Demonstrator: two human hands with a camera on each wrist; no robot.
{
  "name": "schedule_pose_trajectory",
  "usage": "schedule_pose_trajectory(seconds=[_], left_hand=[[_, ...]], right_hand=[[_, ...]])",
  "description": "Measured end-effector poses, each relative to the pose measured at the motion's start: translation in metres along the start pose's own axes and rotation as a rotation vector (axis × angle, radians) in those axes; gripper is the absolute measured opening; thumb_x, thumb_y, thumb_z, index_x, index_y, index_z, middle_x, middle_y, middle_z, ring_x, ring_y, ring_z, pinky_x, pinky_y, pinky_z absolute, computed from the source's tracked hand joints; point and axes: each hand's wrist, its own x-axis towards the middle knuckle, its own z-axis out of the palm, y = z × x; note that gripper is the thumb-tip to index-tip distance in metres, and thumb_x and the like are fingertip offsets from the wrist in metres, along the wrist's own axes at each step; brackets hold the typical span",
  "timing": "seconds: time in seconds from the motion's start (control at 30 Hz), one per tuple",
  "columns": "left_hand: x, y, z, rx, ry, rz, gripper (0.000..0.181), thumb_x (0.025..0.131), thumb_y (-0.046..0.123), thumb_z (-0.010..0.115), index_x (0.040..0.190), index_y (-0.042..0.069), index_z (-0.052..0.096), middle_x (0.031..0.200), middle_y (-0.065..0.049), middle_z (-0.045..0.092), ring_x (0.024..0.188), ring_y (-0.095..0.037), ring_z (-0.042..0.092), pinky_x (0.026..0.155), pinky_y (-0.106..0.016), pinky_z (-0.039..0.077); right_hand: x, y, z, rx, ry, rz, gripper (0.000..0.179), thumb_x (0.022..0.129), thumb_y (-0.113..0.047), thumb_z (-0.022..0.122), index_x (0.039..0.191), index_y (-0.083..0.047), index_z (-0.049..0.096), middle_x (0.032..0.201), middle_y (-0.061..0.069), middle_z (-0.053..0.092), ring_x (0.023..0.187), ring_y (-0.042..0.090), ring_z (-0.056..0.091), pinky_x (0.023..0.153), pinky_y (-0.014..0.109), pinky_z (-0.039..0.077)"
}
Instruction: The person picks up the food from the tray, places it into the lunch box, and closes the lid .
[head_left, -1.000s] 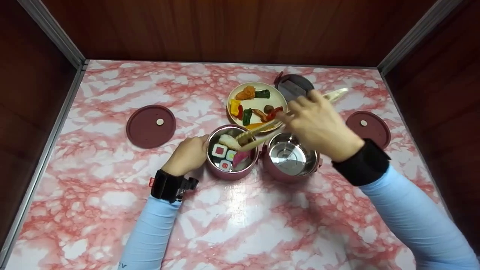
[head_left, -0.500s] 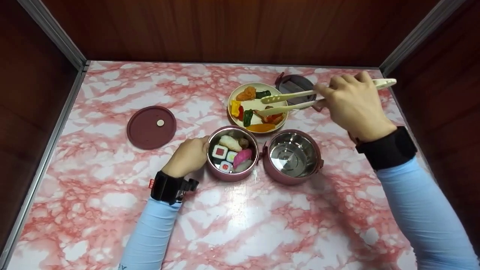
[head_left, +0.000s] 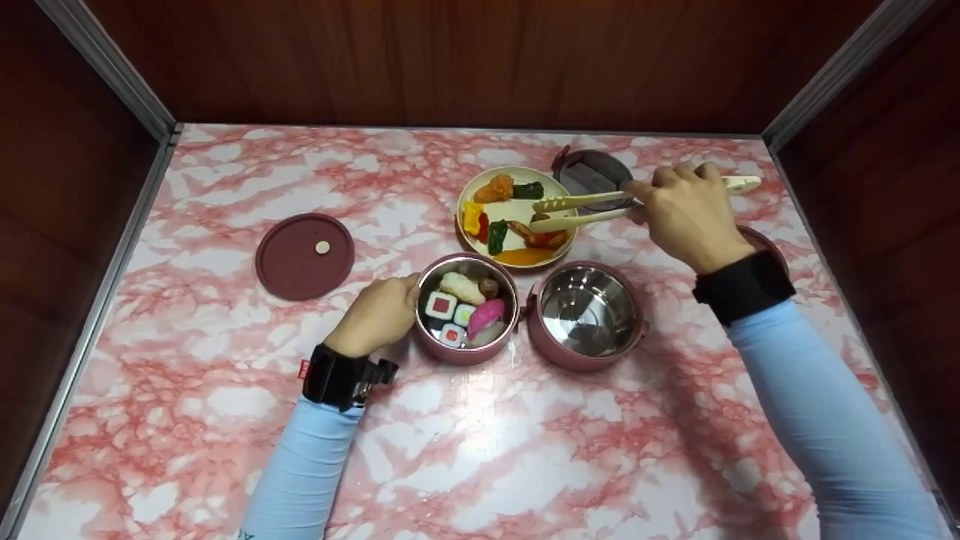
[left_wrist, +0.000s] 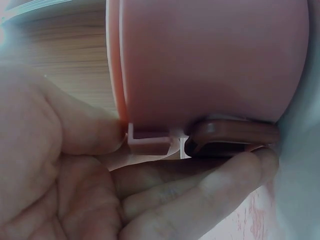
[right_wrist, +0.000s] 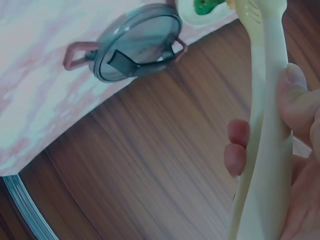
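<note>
My left hand [head_left: 379,311] holds the side of a pink, steel-lined food container [head_left: 461,354]. In the left wrist view, the thumb is at its rim and the fingers lie along its brown side clasp [left_wrist: 235,132]. Inside are sushi rolls [head_left: 441,305], a pink piece [head_left: 486,318], a pale nigiri-like piece and a small brown ball. My right hand [head_left: 690,214] grips cream tongs [right_wrist: 267,125], their tips parted over the far right part of a cream plate [head_left: 517,166]. On the plate lie an orange fried piece [head_left: 495,188], green rolls, yellow and red pieces and an orange wedge.
A second steel-lined pink container [head_left: 585,311] stands right of the first, with no food in it. A grey clear lid with clasps [head_left: 594,180] lies behind the plate. Maroon lids lie at left [head_left: 304,256] and, partly hidden by my right wrist, at right. Wooden panels enclose the table.
The tongs have left the food container and moved back over the plate, first far right, then slightly left again. The small brown ball now lies in the container. My left hand has stayed put.
</note>
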Motion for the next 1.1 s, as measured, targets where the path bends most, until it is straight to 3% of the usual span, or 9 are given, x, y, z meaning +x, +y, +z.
schedule_pose_trajectory(seconds=[0.4,0.53,0.77,0.93,1.1], left_hand=[[0.0,-0.001,0.002,0.0,-0.014,-0.018,0.03,0.105,0.016,0.042,0.115,0.006,0.068,0.11,-0.02,0.069,0.107,-0.037,0.065,0.089,-0.052,0.049],[0.0,0.0,0.001,0.004,-0.017,-0.023,0.029,0.104,0.014,0.043,0.116,0.005,0.068,0.11,-0.02,0.069,0.108,-0.038,0.064,0.09,-0.052,0.049],[0.001,0.0,0.0,-0.002,-0.021,-0.038,0.031,0.105,0.017,0.042,0.117,0.005,0.067,0.111,-0.021,0.069,0.108,-0.037,0.064,0.09,-0.052,0.049],[0.0,-0.001,0.0,-0.006,-0.016,-0.029,0.031,0.105,0.017,0.042,0.117,0.005,0.068,0.11,-0.02,0.069,0.107,-0.035,0.064,0.09,-0.052,0.049],[0.0,-0.001,0.0,-0.004,-0.014,-0.029,0.03,0.104,0.016,0.043,0.116,0.005,0.067,0.109,-0.019,0.069,0.106,-0.035,0.065,0.089,-0.052,0.05]], right_hand=[[0.019,-0.003,0.02,0.006,0.009,-0.022,0.018,0.085,-0.013,0.071,0.102,-0.006,0.067,0.082,0.022,0.062,0.078,0.044,0.057,0.068,0.055,0.039],[0.028,-0.008,0.023,-0.007,0.047,-0.104,0.021,0.087,-0.006,0.062,0.107,-0.006,0.069,0.087,0.023,0.063,0.08,0.042,0.056,0.072,0.054,0.039],[0.041,-0.026,0.026,-0.062,0.087,-0.286,0.03,0.091,-0.022,0.067,0.118,-0.007,0.068,0.101,0.022,0.063,0.09,0.041,0.058,0.079,0.054,0.042],[0.051,-0.039,0.026,-0.128,0.116,-0.374,0.027,0.093,-0.007,0.059,0.119,-0.007,0.067,0.1,0.02,0.061,0.092,0.039,0.056,0.078,0.052,0.043],[0.062,-0.046,0.022,-0.176,0.087,-0.41,0.026,0.093,0.0,0.052,0.114,-0.005,0.065,0.097,0.019,0.06,0.093,0.038,0.054,0.078,0.049,0.041]])
